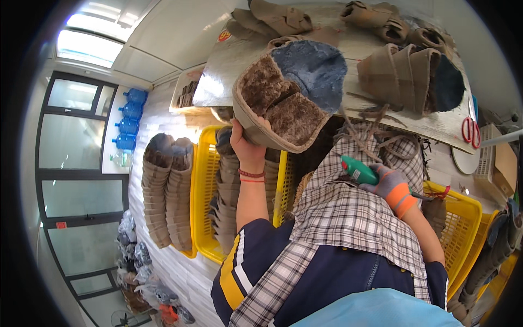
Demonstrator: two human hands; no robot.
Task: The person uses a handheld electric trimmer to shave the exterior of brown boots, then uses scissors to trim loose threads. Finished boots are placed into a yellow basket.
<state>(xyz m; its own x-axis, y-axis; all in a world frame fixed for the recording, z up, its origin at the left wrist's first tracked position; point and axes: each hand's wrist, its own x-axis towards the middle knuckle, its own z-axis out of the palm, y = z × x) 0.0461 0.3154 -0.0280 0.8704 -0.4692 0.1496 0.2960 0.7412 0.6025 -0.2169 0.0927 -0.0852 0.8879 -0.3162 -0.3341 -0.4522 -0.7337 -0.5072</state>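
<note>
My left hand (pixel 250 147) grips the lower edge of a fleece-lined boot upper (pixel 289 109), raised at the table's front edge. Its outside is taupe; the plush inside is brown on one part and blue-grey on the other. My right hand (pixel 393 188), in a grey and orange glove, is closed round a green corded power tool (pixel 358 170) over my lap. The tool's tip points left, apart from the upper. Strips of taupe trimming (pixel 376 133) lie on my checked apron (pixel 348 212) and hang from the table edge.
On the table (pixel 218 82) lie more uppers (pixel 403 76) and red-handled scissors (pixel 470 131). Yellow crates (pixel 204 191) flank me, with stacked uppers (pixel 169 191) at the left. Blue water bottles (pixel 128 125) and plastic bags (pixel 141 261) stand farther left.
</note>
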